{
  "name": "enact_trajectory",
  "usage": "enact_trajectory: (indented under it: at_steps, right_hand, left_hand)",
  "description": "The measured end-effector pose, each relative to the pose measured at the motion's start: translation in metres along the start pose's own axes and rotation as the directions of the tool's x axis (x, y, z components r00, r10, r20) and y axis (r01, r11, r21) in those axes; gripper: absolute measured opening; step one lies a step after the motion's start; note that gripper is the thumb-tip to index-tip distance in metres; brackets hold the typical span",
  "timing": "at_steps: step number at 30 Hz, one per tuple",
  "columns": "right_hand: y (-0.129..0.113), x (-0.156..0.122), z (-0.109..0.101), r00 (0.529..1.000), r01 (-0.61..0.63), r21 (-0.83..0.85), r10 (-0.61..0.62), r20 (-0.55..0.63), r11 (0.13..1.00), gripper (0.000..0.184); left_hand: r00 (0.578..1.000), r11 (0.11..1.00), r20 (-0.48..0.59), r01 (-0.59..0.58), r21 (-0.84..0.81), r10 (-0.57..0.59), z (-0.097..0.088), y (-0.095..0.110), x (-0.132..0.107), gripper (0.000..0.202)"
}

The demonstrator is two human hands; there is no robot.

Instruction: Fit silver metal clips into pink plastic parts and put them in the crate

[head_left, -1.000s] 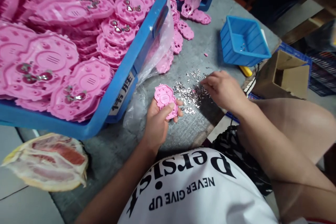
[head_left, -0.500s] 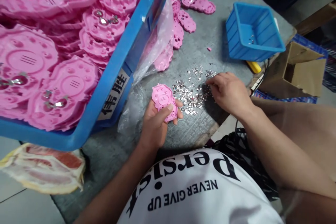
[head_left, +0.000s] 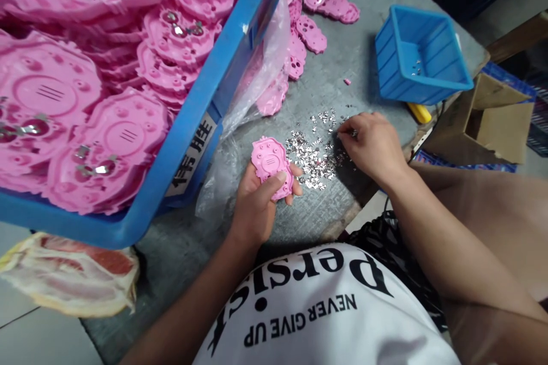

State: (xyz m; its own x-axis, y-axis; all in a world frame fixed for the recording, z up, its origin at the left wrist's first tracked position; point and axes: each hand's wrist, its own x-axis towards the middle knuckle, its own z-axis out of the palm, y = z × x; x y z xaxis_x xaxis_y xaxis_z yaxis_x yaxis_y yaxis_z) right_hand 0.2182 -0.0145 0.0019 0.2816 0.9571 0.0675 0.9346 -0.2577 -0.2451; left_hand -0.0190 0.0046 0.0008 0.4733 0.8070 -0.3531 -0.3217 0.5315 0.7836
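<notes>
At the far left, a blue plastic crate is piled with pink plastic shells, several with shiny metal contacts set in them; below it lies an opened pomelo with yellow rind and reddish flesh. A white label with black Chinese characters is on the crate's side, and a clear plastic bag sags against it. To its right, your left hand holds one pink shell case over the gray tabletop, thumb across its lower part and fingers wrapped beneath. Beyond it lie loose pink pieces with round holes. Just right of the case, small silvery metal parts are scattered on the table. Your right hand is at their right edge, thumb and fingertips drawn close together; whether they pinch a part, I cannot tell. Farther right are a small blue bin with a few bits inside, a yellow handle beside it, and an open cardboard box.
</notes>
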Motion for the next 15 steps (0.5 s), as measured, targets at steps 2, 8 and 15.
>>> enact_trajectory:
  at_steps: [2,8,15]
  right_hand:
    - [-0.001,0.002,0.003,1.0,-0.003,-0.014,0.003,0.0,1.0,0.015]
    - [-0.007,0.01,0.014,0.998,0.038,-0.058,-0.041,-0.04,0.998,0.016]
    - [-0.012,0.007,0.011,0.999,0.022,0.307,-0.012,-0.037,0.951,0.008]
  left_hand:
    - [1.0,1.0,-0.008,0.001,-0.003,-0.001,0.0,0.0,0.0,0.024]
    - [1.0,1.0,-0.006,-0.006,-0.008,0.006,0.001,0.0,-0.001,0.024]
    - [1.0,1.0,-0.001,-0.012,-0.007,0.012,0.001,-0.002,-0.002,0.025]
